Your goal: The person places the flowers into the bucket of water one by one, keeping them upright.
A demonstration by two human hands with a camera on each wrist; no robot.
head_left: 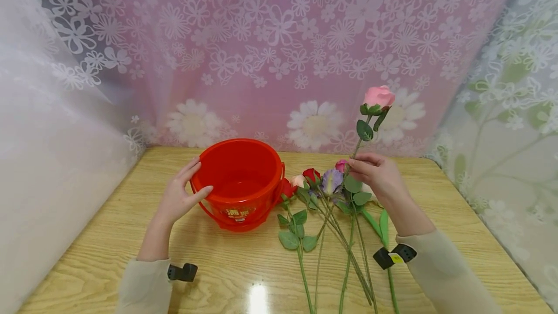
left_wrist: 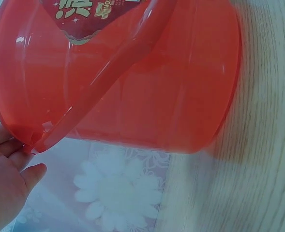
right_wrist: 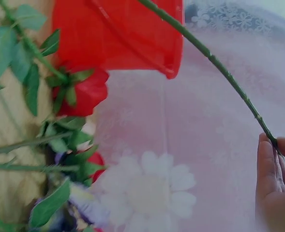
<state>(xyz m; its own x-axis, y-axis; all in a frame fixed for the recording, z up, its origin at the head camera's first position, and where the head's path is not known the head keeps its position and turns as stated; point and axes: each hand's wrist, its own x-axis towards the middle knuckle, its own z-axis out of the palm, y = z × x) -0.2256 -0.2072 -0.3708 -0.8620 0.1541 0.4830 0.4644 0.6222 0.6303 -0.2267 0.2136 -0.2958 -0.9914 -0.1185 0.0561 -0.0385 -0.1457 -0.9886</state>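
Note:
A red plastic bucket (head_left: 240, 212) stands upright on the table, its handle hanging down the side. My left hand (head_left: 180, 193) rests against the bucket's left rim. The left wrist view shows the fingers of that hand (left_wrist: 7, 179) touching the rim by the handle joint, with the thumb apart. Between thumb and fingers, my right hand (head_left: 379, 178) pinches the green stem (right_wrist: 219, 72) of a pink rose (head_left: 378, 97). The bloom points up, raised above the other flowers, right of the bucket.
Several artificial flowers lie right of the bucket, among them a red rose (head_left: 311, 176), a purple flower (head_left: 332, 180) and a small pink bloom (head_left: 341, 165). Their stems reach toward the table's front edge. A floral curtain (head_left: 261, 62) hangs behind the wooden table (head_left: 109, 236).

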